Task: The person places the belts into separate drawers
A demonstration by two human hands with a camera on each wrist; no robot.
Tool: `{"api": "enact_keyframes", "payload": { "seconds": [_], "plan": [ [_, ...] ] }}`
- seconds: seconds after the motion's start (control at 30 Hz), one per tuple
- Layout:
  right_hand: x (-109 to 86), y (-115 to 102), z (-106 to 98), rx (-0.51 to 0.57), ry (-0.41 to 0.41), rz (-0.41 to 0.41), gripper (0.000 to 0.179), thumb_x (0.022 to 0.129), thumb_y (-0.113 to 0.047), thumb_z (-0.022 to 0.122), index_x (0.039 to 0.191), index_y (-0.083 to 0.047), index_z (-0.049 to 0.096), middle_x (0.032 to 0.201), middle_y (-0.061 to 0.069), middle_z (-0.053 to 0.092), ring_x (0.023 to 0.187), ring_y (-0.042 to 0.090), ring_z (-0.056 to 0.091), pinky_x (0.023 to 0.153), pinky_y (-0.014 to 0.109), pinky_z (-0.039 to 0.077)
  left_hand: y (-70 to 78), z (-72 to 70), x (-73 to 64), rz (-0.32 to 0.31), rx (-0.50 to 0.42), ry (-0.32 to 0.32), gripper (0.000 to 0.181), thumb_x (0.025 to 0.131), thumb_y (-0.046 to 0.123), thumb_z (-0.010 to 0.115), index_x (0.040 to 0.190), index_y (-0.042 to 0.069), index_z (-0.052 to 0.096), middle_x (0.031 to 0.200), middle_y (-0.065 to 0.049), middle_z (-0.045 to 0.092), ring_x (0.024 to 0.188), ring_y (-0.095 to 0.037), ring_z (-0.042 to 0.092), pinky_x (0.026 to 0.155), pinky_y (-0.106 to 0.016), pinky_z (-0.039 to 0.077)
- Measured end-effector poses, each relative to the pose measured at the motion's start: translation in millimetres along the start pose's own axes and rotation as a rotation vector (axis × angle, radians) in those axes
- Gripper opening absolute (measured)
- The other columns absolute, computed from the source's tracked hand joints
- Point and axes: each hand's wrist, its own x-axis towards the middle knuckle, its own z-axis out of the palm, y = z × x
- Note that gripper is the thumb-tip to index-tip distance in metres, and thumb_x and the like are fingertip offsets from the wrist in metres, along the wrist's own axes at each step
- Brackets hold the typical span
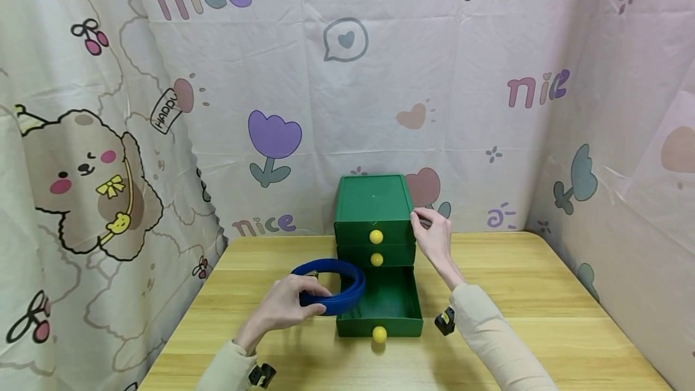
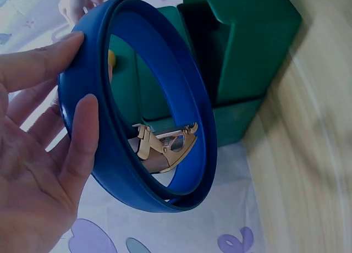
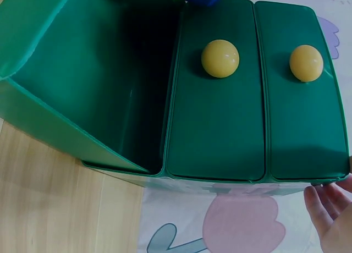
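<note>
My left hand (image 1: 285, 301) grips a coiled blue belt (image 1: 352, 301), thumb on one face of the band and fingers around the other. In the left wrist view its gold buckle (image 2: 165, 148) shows inside the loop. The belt overlaps the left side of the pulled-out bottom drawer (image 1: 355, 327) of a green drawer cabinet (image 1: 374, 198). Bare green floor shows in the visible part of that drawer. With its fingertips, my right hand (image 1: 435, 239) holds the cabinet's upper right front corner; the right wrist view cuts off part of this hand (image 3: 338, 220).
Two upper drawers, each with a yellow knob (image 1: 376, 236), are closed. Another yellow knob (image 1: 379, 335) sticks out from the bottom drawer's front. The cabinet stands on a wooden table (image 1: 260, 258), close before a printed cloth backdrop (image 1: 347, 95) that also hangs at both sides.
</note>
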Motion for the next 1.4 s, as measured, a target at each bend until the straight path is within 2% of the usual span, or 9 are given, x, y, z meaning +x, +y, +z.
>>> {"api": "enact_keyframes", "payload": {
  "seconds": [0.1, 0.23, 0.33, 0.43, 0.57, 0.73, 0.87, 1.2, 1.4],
  "plan": [
    [-0.2, 0, 0, -0.003, -0.001, -0.002, 0.018, 0.094, -0.008, 0.068, 0.106, 0.001, 0.078, 0.106, 0.021, 0.076, 0.091, 0.034, 0.075, 0.078, 0.042, 0.062, 4.5, -0.8, 1.8, 0.016, -0.001, -0.005, 0.013, 0.086, 0.024, 0.08, 0.099, 0.028, 0.079, 0.099, 0.017, 0.074, 0.104, -0.013, 0.068, 0.089, -0.038, 0.055],
    [-0.2, 0, 0, -0.001, 0.0, -0.002, 0.019, 0.094, -0.008, 0.068, 0.107, 0.002, 0.078, 0.107, 0.021, 0.076, 0.091, 0.035, 0.075, 0.079, 0.043, 0.061, 7.6, 0.8, 6.4, 0.05, -0.039, -0.026, 0.013, 0.086, 0.023, 0.079, 0.099, 0.026, 0.079, 0.093, 0.017, 0.072, 0.091, -0.002, 0.06, 0.081, -0.026, 0.051],
    [-0.1, 0, 0, 0.001, -0.001, 0.002, 0.019, 0.095, -0.009, 0.068, 0.107, 0.002, 0.078, 0.108, 0.021, 0.076, 0.092, 0.034, 0.075, 0.079, 0.042, 0.062, 9.4, 4.8, 10.9, 0.071, -0.065, -0.043, 0.012, 0.086, 0.022, 0.079, 0.098, 0.024, 0.079, 0.089, 0.017, 0.069, 0.084, 0.0, 0.055, 0.074, -0.02, 0.046],
    [-0.2, 0, 0, -0.002, -0.008, 0.015, 0.019, 0.095, -0.01, 0.068, 0.107, 0.001, 0.078, 0.108, 0.02, 0.076, 0.093, 0.033, 0.075, 0.077, 0.02, 0.06, 11.8, 9.8, 15.1, 0.072, -0.073, -0.059, 0.012, 0.087, 0.023, 0.079, 0.099, 0.024, 0.079, 0.088, 0.016, 0.069, 0.083, 0.0, 0.054, 0.074, -0.019, 0.045],
    [-0.7, 0, 0, 0.0, -0.011, 0.023, 0.019, 0.095, -0.011, 0.068, 0.106, 0.0, 0.078, 0.107, 0.019, 0.076, 0.093, 0.032, 0.076, 0.071, -0.001, 0.046, 15.0, 16.7, 20.7, 0.076, -0.083, -0.078, 0.013, 0.088, 0.024, 0.078, 0.1, 0.023, 0.079, 0.089, 0.015, 0.07, 0.084, 0.0, 0.055, 0.077, -0.02, 0.046],
    [-0.9, -1, 0, 0.002, 0.004, 0.007, 0.018, 0.094, -0.01, 0.069, 0.105, 0.0, 0.079, 0.106, 0.019, 0.076, 0.091, 0.032, 0.076, 0.072, 0.005, 0.052, 17.2, 27.4, 29.1, 0.114, -0.08, -0.086, 0.014, 0.087, 0.023, 0.078, 0.101, 0.022, 0.08, 0.089, 0.013, 0.071, 0.083, 0.001, 0.056, 0.074, -0.018, 0.046],
    [-1.1, -1, 0, 0.004, -0.003, 0.013, 0.018, 0.094, -0.011, 0.069, 0.105, 0.0, 0.079, 0.107, 0.019, 0.077, 0.091, 0.031, 0.076, 0.072, 0.003, 0.05, 17.7, 36.4, 34.0, 0.121, -0.084, -0.101, 0.014, 0.088, 0.024, 0.077, 0.101, 0.021, 0.08, 0.09, 0.011, 0.072, 0.085, 0.001, 0.056, 0.075, -0.019, 0.046],
    [-0.7, -1, 0, 0.014, -0.002, 0.021, 0.019, 0.095, -0.011, 0.068, 0.105, 0.001, 0.078, 0.107, 0.019, 0.076, 0.091, 0.033, 0.076, 0.07, -0.003, 0.044, 19.9, 51.4, 43.4, 0.106, -0.09, -0.116, 0.015, 0.089, 0.024, 0.077, 0.104, 0.021, 0.08, 0.093, 0.011, 0.073, 0.089, -0.001, 0.057, 0.083, -0.023, 0.05],
    [-0.6, -2, -1, 0.02, -0.006, 0.021, 0.019, 0.094, -0.011, 0.068, 0.105, 0.002, 0.078, 0.107, 0.02, 0.076, 0.092, 0.034, 0.076, 0.07, -0.004, 0.044, 19.8, 59.7, 49.7, 0.084, -0.132, -0.134, 0.016, 0.089, 0.026, 0.077, 0.104, 0.022, 0.08, 0.094, 0.011, 0.073, 0.088, -0.001, 0.055, 0.079, -0.02, 0.048]
  ]
}}
